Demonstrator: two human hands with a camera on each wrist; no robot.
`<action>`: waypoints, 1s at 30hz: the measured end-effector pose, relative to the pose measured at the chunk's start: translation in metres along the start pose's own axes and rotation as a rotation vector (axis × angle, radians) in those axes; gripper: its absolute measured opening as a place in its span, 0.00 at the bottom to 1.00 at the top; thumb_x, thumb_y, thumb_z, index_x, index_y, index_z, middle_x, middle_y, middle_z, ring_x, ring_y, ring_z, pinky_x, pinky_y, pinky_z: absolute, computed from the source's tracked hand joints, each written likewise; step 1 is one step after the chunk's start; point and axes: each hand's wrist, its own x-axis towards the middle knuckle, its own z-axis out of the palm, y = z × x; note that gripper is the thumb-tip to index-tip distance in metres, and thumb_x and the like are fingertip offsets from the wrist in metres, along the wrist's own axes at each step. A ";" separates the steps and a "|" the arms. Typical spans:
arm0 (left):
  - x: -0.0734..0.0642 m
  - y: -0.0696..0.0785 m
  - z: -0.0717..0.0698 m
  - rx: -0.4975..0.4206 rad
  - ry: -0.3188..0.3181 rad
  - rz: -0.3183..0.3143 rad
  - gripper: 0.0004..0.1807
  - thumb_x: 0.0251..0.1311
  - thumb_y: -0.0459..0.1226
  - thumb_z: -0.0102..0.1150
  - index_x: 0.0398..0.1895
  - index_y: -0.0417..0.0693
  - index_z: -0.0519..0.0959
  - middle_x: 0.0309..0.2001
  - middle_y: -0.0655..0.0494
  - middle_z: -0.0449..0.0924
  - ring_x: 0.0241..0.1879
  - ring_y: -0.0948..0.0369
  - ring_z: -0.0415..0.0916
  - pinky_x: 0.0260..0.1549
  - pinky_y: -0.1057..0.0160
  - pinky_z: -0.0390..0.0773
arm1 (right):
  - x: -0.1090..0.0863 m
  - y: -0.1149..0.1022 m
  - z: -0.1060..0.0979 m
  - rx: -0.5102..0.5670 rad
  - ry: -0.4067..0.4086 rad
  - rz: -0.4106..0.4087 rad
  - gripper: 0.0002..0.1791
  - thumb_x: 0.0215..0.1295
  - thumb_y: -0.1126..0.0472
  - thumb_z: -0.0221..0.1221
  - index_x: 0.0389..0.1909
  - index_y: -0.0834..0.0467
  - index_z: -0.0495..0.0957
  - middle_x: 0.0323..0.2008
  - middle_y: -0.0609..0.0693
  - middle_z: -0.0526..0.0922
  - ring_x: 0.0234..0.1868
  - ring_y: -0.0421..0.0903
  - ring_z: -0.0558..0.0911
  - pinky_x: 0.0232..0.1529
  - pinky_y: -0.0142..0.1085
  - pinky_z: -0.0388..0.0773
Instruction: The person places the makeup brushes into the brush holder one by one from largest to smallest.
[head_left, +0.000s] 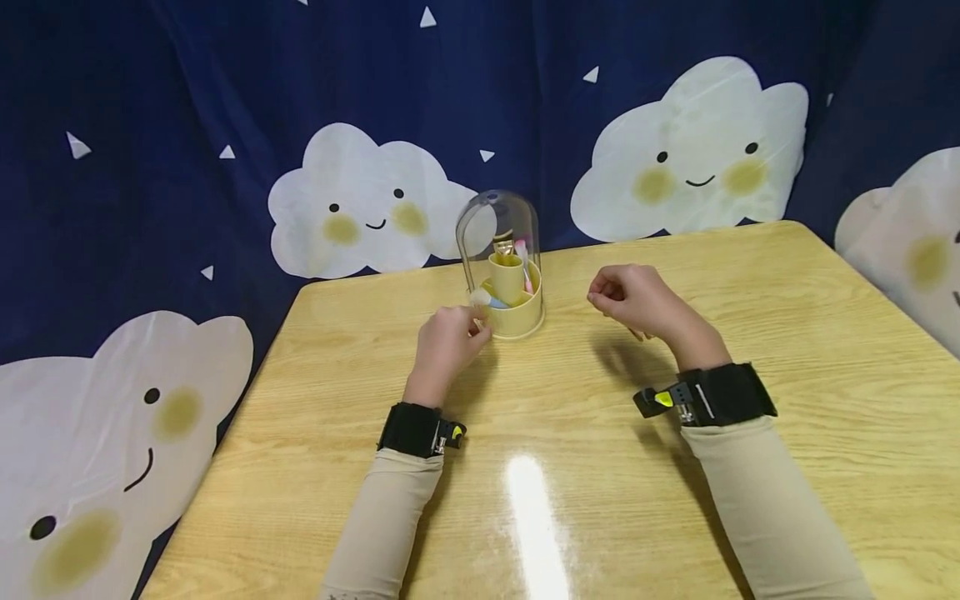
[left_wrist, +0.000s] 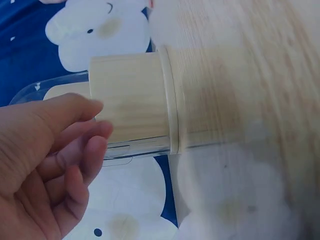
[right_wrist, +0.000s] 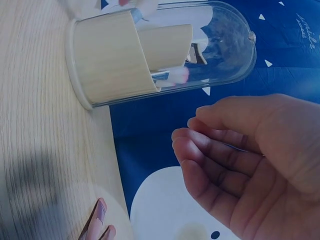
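One domed brush holder [head_left: 523, 322] stands upright on the table [head_left: 570, 400] — left hand [head_left: 447, 343] nearer, just beside its near left; right hand [head_left: 637, 302] apart, to its right — both loosely curled, holding nothing.

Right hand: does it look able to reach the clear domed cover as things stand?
Probably yes: the right hand looks empty, with nothing visible standing between it and the clear domed cover.
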 end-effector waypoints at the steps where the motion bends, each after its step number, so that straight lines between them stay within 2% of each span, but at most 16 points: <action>1: 0.000 0.000 0.001 -0.011 0.014 -0.010 0.12 0.64 0.41 0.67 0.47 0.47 0.89 0.28 0.55 0.86 0.27 0.60 0.80 0.23 0.63 0.76 | 0.000 0.000 0.000 -0.001 0.001 0.004 0.06 0.71 0.65 0.60 0.37 0.65 0.81 0.29 0.53 0.83 0.27 0.43 0.78 0.36 0.39 0.77; 6: 0.002 -0.002 0.005 -0.068 0.068 -0.048 0.16 0.65 0.41 0.67 0.53 0.47 0.87 0.31 0.53 0.87 0.24 0.61 0.79 0.21 0.64 0.73 | 0.000 0.002 -0.001 -0.001 -0.007 0.016 0.06 0.71 0.64 0.60 0.37 0.65 0.81 0.29 0.53 0.83 0.26 0.42 0.78 0.37 0.39 0.77; 12: 0.003 -0.007 0.012 -0.153 0.067 -0.078 0.18 0.65 0.41 0.66 0.57 0.48 0.85 0.33 0.53 0.88 0.19 0.63 0.75 0.18 0.67 0.71 | 0.001 0.003 0.000 0.005 -0.020 0.008 0.06 0.71 0.65 0.60 0.37 0.64 0.81 0.28 0.52 0.82 0.24 0.42 0.77 0.33 0.36 0.77; 15: 0.003 -0.010 0.014 -0.175 0.068 -0.082 0.18 0.65 0.40 0.66 0.57 0.48 0.85 0.33 0.53 0.88 0.21 0.63 0.77 0.19 0.67 0.72 | 0.001 0.003 0.001 0.007 -0.025 0.005 0.06 0.71 0.65 0.60 0.37 0.65 0.81 0.28 0.53 0.82 0.24 0.42 0.77 0.33 0.35 0.77; 23: 0.004 -0.007 0.013 -0.171 0.076 -0.054 0.19 0.66 0.40 0.65 0.59 0.50 0.84 0.33 0.54 0.88 0.20 0.63 0.76 0.17 0.67 0.69 | 0.000 0.001 0.001 0.013 -0.041 0.011 0.06 0.70 0.66 0.59 0.36 0.65 0.81 0.27 0.53 0.82 0.25 0.43 0.78 0.31 0.36 0.76; 30: 0.008 0.001 0.011 -0.199 0.058 -0.023 0.20 0.67 0.41 0.64 0.60 0.48 0.83 0.34 0.54 0.88 0.25 0.62 0.80 0.22 0.67 0.75 | 0.000 -0.001 0.001 0.017 -0.040 0.000 0.05 0.70 0.66 0.60 0.35 0.64 0.81 0.26 0.52 0.82 0.26 0.44 0.77 0.30 0.36 0.75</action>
